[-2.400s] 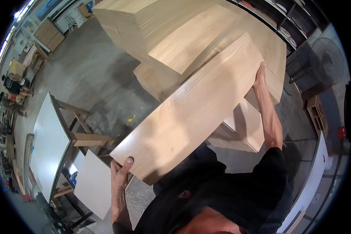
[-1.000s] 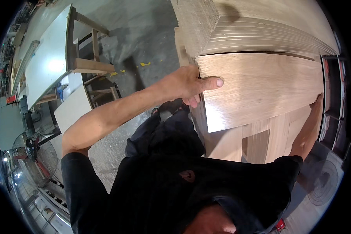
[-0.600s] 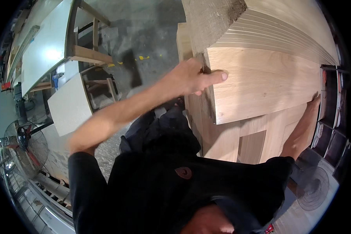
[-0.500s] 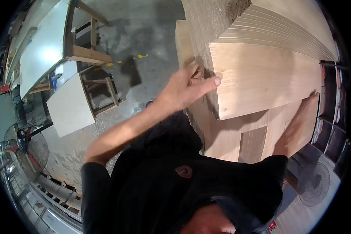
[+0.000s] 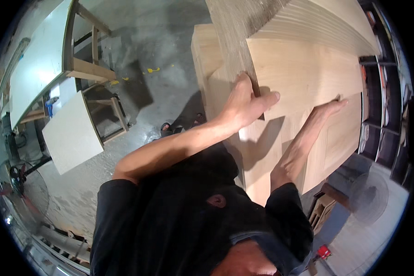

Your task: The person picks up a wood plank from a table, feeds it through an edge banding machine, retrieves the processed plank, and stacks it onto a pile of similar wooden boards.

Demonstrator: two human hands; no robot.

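A pale wood-grain panel (image 5: 308,69) lies in front of me on top of a pile of similar boards. My left hand (image 5: 249,106) is closed around its left edge by the near corner, with the thumb on the upper face and the fingers over the side. At the panel's near edge, toward its right end, my right hand (image 5: 327,109) grips with some fingers tucked out of sight. Beyond it rises a stack of thin sheets (image 5: 313,27), their edges showing as lines. Another wooden board (image 5: 258,179) stretches below the panel, close to my body.
On the left stand a white-topped table (image 5: 39,64) and a lower white board (image 5: 73,133) on a wooden frame. A dark shelf rack (image 5: 377,96) borders the pile at right. Fans (image 5: 20,184) stand at lower left and right (image 5: 368,198). Yellow marks dot the concrete floor (image 5: 161,50).
My right hand has come leftward and nearer along the panel's front edge. The left hand has closed further over the left edge. The whole view has shifted slightly.
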